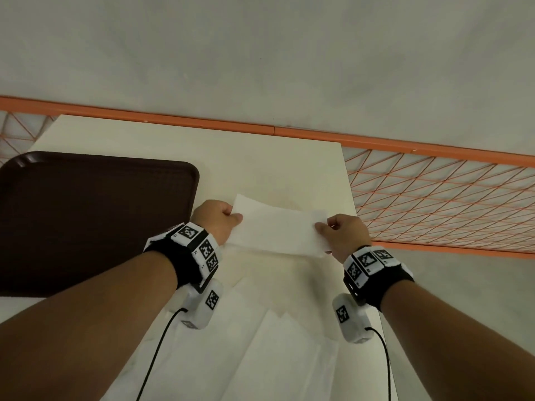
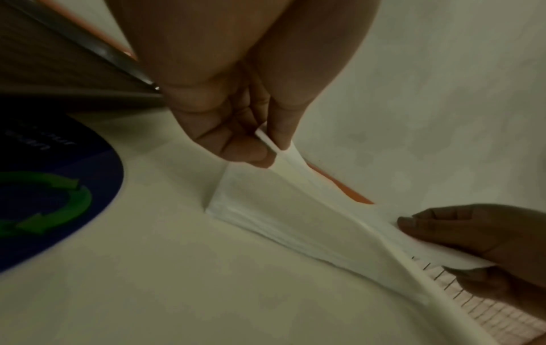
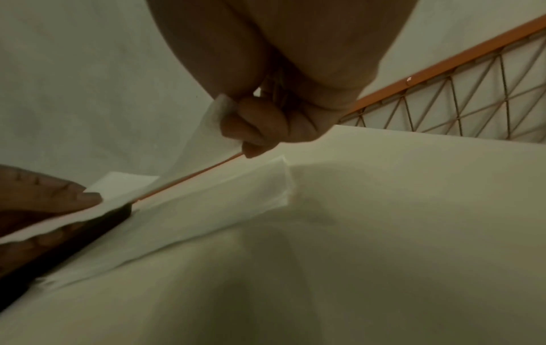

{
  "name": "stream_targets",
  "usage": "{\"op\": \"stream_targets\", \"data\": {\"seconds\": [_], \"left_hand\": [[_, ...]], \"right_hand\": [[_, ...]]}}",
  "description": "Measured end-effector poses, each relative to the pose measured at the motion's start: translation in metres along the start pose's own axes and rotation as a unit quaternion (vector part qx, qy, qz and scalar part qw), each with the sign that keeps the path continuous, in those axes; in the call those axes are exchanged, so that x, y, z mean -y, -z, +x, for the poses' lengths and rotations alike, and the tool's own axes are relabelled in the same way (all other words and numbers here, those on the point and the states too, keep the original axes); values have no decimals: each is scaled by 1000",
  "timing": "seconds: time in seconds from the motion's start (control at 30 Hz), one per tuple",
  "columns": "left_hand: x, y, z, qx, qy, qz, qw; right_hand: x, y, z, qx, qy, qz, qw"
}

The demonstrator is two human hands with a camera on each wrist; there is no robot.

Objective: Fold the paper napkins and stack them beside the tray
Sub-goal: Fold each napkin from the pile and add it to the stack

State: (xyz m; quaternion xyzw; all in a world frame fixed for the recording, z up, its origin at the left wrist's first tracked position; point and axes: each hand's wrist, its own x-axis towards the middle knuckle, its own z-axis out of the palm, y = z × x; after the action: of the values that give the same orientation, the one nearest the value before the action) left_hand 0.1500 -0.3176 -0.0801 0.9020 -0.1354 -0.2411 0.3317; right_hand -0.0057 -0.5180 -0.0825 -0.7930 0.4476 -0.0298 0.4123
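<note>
a dark brown plastic tray (image 1: 86, 215) is sitting at the left of the cream table (image 1: 260, 157); beside it, the left hand (image 1: 215, 221) and right hand (image 1: 344, 235) are each pinching an end of a folded white paper napkin (image 1: 278, 230), lifted above more napkins (image 1: 278, 342) lying flat.

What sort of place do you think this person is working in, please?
Probably a canteen or food court: a brown serving tray lies on a pale table, paper napkins are spread there, and a recycling-arrows sticker shows.
</note>
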Motion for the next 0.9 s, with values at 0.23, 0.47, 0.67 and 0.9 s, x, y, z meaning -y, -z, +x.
{"op": "stream_targets", "data": {"seconds": [0.23,0.47,0.67,0.9], "left_hand": [[2,-13,19,-30,11,80,996],[4,-21,19,-30,28,132,990],[3,-27,18,-29,56,154,986],[0,-8,8,-44,64,163,984]], "right_hand": [[-4,-13,19,-13,2,-109,994],[-7,-17,23,-7,-2,-144,990],[-3,-15,22,-5,-20,-171,985],[3,-1,8,-13,-27,-165,986]]}}
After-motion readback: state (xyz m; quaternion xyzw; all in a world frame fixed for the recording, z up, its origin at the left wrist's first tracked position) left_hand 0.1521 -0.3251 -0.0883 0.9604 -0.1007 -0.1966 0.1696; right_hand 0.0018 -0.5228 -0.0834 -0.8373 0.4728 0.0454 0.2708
